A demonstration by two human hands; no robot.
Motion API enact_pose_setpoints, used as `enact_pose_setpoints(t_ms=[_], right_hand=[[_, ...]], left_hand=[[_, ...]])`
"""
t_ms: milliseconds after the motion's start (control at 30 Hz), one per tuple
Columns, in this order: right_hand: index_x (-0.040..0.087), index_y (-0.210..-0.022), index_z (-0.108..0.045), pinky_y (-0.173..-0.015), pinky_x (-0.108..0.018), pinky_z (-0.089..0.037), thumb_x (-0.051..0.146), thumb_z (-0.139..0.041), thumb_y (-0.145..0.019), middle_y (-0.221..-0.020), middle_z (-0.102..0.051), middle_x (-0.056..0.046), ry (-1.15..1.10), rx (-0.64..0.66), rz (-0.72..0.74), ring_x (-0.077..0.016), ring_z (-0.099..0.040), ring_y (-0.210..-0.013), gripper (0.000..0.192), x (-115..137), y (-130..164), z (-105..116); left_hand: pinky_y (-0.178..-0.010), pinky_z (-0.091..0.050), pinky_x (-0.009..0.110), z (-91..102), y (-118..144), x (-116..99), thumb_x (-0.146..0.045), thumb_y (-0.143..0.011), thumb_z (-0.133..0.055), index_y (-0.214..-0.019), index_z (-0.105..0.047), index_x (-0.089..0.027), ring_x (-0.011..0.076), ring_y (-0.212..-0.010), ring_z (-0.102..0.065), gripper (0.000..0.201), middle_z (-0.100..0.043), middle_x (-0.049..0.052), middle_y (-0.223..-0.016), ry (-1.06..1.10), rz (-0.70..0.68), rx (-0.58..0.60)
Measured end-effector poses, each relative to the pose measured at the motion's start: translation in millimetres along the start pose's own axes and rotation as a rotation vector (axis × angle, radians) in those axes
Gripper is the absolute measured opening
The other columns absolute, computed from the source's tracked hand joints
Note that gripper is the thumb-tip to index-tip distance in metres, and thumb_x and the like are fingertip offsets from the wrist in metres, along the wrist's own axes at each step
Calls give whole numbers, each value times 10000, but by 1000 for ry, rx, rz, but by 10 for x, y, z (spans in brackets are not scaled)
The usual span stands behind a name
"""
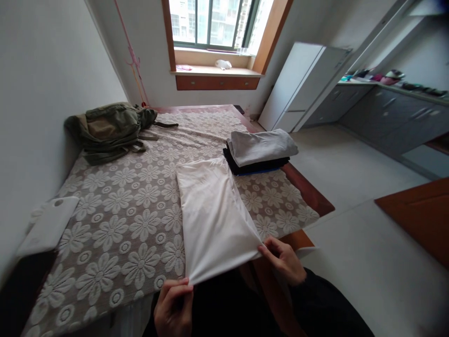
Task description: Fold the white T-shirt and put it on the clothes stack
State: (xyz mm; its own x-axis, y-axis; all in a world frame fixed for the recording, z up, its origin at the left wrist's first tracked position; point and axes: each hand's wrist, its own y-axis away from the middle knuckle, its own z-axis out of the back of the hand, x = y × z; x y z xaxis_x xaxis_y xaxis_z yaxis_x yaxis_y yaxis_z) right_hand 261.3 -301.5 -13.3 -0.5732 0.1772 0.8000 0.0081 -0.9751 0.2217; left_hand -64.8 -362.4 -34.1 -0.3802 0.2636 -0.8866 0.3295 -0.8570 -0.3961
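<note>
A white folded cloth garment point(215, 210) lies lengthwise on the table, its near edge lifted and pulled taut past the table's front edge. Its exact kind does not show. My left hand point(173, 304) pinches the near left corner between thumb and fingers. At the near right corner, my right hand point(282, 260) is closed on the fabric in the same way. Just beyond the garment, to the right, sits a stack of folded clothes, with a grey one point(263, 146) on top and black ones point(257, 167) beneath.
A floral tablecloth point(143, 220) covers the table. An olive backpack point(112, 128) rests at the back left, against the wall. A white board-like object point(51, 224) is at the left edge. Beyond the table stand a white refrigerator point(301, 86) and, to the right, kitchen cabinets point(386, 112).
</note>
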Motion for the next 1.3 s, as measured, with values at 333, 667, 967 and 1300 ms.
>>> enact_pose_setpoints(t_ms=[333, 667, 967, 1300], right_hand=[[248, -799, -441, -493, -261, -448, 701, -650, -824, -646, -503, 46, -417, 2, -118, -147, -521, -554, 500, 98, 129, -252], [243, -1418, -512, -871, -371, -591, 389, -705, -868, -1161, -725, -102, -233, 98, 148, -253, -719, -969, 601, 51, 245, -223], [290, -1170, -730, -700, -290, -608, 177, -525, -851, -972, -796, -34, 72, -22, 439, -213, -754, -780, 396, -54, 112, -80], [317, -1017, -794, -648, -350, -583, 241, -585, -903, -818, -736, -53, 120, -273, 672, -238, -715, -760, 250, 182, -18, 57]], left_hand=[[-729, -578, 273, 10, 38, -97, -259, -858, -739, -761, -675, -209, 168, -716, -671, 127, -641, 3, -736, 191, 220, -111], [-857, -642, 312, 65, -74, -5, -207, -954, -589, -1206, -699, -234, 261, -1148, -703, 276, -725, 109, -1247, 115, 66, 256], [-796, -641, 268, 78, -125, -231, -292, -977, -593, -862, -727, -226, 215, -876, -776, 188, -796, 79, -978, 188, 150, 217], [-830, -637, 257, 66, -465, -214, -131, -871, -641, -1240, -691, -256, 236, -1091, -732, 393, -751, 61, -1215, -8, 52, 400]])
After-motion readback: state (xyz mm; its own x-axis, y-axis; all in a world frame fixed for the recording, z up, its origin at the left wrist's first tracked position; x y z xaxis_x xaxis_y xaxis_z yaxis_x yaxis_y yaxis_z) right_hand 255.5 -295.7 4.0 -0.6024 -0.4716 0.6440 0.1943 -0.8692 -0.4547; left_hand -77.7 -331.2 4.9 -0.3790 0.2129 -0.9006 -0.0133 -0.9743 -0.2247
